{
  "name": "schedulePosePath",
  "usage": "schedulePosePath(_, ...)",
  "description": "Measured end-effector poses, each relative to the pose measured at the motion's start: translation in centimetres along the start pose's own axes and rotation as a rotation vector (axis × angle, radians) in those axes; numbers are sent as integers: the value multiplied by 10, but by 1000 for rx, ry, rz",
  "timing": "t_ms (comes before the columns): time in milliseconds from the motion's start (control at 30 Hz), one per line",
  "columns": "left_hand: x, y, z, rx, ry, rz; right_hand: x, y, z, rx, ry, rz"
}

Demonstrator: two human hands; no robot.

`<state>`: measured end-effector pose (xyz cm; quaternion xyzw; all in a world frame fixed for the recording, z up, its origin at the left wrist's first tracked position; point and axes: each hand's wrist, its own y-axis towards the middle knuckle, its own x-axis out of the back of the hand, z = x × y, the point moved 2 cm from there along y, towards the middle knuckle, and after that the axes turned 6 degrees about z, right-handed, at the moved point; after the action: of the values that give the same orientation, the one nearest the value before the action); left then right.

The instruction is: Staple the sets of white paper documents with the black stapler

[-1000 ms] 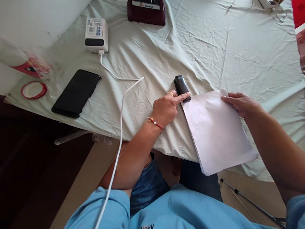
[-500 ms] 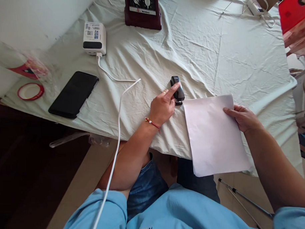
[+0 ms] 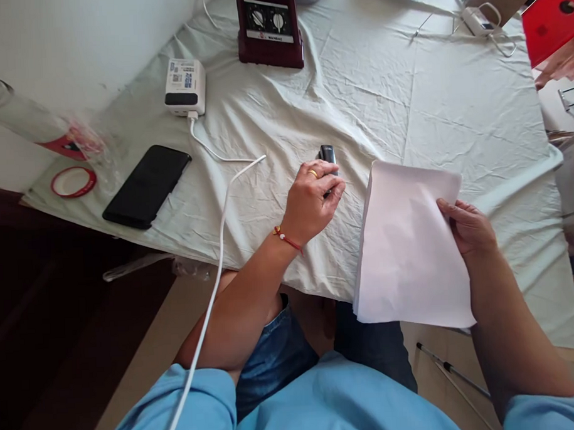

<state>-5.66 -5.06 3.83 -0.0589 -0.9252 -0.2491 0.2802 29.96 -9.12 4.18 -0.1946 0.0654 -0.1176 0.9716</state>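
A small black stapler (image 3: 328,153) lies on the cloth, its far end showing. My left hand (image 3: 312,195) is closed over its near part, thumb and fingers bent round it and hiding most of that half. To the right, a stack of white paper sheets (image 3: 410,242) is pinched at its right edge by my right hand (image 3: 471,227), thumb on top and fingers beneath. The lower part of the sheets hangs past the table's front edge. A gap of cloth separates the stapler from the paper.
On the cloth-covered table (image 3: 358,99) lie a black phone (image 3: 147,185), a red tape ring (image 3: 73,181) and a white charger (image 3: 185,87). Its white cable (image 3: 222,242) runs down before my left arm. A dark red box with dials (image 3: 270,30) stands behind.
My left hand has gone from a pointing finger on the stapler to a grip at its near end. My right hand has shifted the paper slightly right, tilting it away from the stapler.
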Motion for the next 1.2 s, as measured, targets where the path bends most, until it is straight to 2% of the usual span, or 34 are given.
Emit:
schedulePosePath(67,3,0,-7,143,-172,-54,-18,12,0,58,11,25)
schedulePosePath(200,-3,-8,-11,419,-560,75,-49,36,-5,179,24,48)
schedulePosePath(333,-5,-17,-2,512,-588,217,-64,46,-17,273,-1,-24)
schedulePosePath(433,-5,-18,4,564,-582,265,-67,46,-25,362,-35,-21)
schedulePosePath(533,-6,-15,8,619,-725,189,-66,45,-28,414,-32,-14)
schedulePosePath(600,-8,-12,11,652,-801,80,-65,45,-28,424,-23,-4)
schedulePosePath(733,-12,-8,18,697,-798,-130,-67,43,-29,401,-49,85)
schedulePosePath(933,-11,-4,22,661,-810,-230,-69,40,-30,372,-98,49)
schedulePosePath(1100,-3,-4,23,708,-741,-235,-71,40,-26,375,-152,30)
schedulePosePath(1200,-2,-4,24,677,-732,-268,-72,38,-24,390,-163,16)
